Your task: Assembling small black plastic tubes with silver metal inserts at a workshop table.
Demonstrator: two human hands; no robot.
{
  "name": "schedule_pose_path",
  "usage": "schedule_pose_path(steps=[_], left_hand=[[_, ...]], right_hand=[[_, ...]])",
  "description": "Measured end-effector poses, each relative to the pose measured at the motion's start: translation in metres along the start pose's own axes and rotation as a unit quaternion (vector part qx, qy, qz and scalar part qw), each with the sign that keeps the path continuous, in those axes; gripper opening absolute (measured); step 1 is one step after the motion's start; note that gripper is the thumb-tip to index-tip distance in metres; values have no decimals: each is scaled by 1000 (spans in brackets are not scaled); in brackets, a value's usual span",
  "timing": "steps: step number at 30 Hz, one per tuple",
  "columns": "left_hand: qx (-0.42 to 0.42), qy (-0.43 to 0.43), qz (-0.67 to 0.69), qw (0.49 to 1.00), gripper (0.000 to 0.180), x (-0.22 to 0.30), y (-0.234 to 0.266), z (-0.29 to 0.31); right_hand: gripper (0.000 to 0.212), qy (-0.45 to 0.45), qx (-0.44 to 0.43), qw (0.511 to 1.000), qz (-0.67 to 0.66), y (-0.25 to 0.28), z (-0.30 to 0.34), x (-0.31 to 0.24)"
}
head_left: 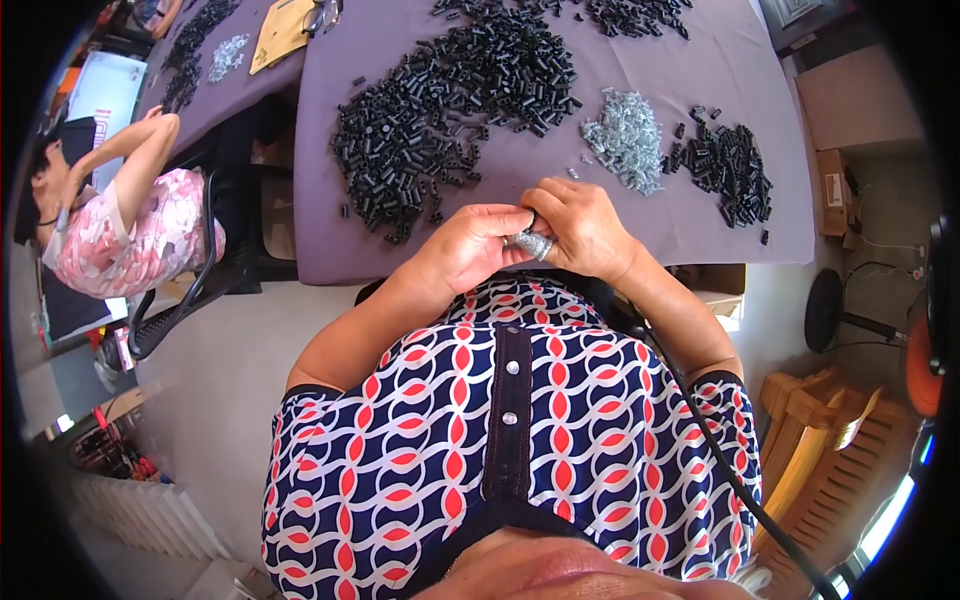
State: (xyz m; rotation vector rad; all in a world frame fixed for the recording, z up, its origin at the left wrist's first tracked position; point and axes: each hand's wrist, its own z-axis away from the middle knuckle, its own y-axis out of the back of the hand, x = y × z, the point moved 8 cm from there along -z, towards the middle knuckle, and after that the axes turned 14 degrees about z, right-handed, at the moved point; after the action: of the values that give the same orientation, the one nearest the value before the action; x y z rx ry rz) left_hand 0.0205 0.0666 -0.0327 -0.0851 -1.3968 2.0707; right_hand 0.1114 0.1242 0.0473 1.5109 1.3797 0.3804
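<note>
My left hand [470, 248] and my right hand [585, 228] meet just in front of the table's near edge, fingers closed together. A small black cylindrical part [531, 222] shows at the left thumb tip, pinched between the hands. Below it, a cluster of small clear silvery parts [532, 244] sits against the curled right fingers. Which fingers bear each piece is partly hidden. Beyond my hands lie a large heap of black cylindrical parts [400, 140], a pile of clear silvery parts [625, 138] and a smaller black pile [728, 172] to the right.
The table [720, 75] wears a purple-grey cloth. Further left, a person in a pink patterned top [150, 230] sits on a black chair, beside more heaps. Glasses [325, 15] rest near a yellow envelope [280, 35]. A dark cable [715, 440] crosses my right side; a wooden chair [830, 450] stands there.
</note>
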Motion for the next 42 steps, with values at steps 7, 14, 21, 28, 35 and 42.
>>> schedule_pose_path(steps=[7, 14, 21, 28, 35, 42], left_hand=[[-15, -7, 5, 1000, 22, -5, 4, 5], [36, -277, -467, 839, 24, 41, -34, 37], [62, -496, -741, 448, 24, 68, -41, 86], [85, -466, -770, 428, 23, 61, -20, 76], [79, -447, -777, 437, 21, 61, -15, 71], [88, -447, -769, 449, 19, 63, -13, 70]], right_hand=[[30, 32, -9, 999, -14, -7, 8, -9], [38, -11, 92, 991, 92, 46, 24, 8], [46, -274, 68, 899, 336, 105, 100, 139], [44, -205, 23, 941, 269, 82, 91, 152], [35, -243, 75, 941, 224, 87, 98, 166], [26, -232, 90, 940, 233, 92, 92, 157]])
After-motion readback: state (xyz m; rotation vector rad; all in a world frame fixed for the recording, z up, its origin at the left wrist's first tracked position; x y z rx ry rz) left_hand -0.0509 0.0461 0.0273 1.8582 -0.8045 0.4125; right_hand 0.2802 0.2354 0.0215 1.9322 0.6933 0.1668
